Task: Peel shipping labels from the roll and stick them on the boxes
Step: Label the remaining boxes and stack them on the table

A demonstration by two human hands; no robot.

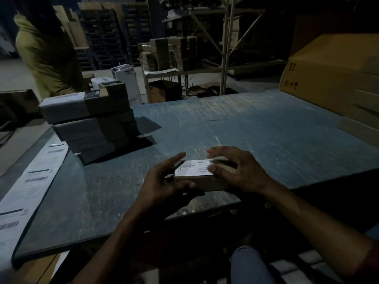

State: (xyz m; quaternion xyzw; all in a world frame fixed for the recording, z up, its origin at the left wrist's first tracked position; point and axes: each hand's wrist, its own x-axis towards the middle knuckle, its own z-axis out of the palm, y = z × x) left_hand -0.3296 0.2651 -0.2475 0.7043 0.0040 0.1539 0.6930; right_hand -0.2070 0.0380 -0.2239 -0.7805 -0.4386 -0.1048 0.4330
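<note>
A small cardboard box (205, 182) sits near the front edge of the blue-grey table (266, 130), with a white shipping label (193, 167) on its top face. My left hand (164, 181) holds the box's left end, thumb along the near side and fingers round the far side. My right hand (235, 171) lies over the box's right end, its fingers blurred on the label's right edge. A long strip of labels (30, 181) runs along the table's left side.
A stack of labelled boxes (92, 124) stands at the table's left rear. Large cardboard cartons (332, 74) line the right side. A person in a yellow top (47, 56) stands at the far left. Shelving with more boxes (170, 52) is behind.
</note>
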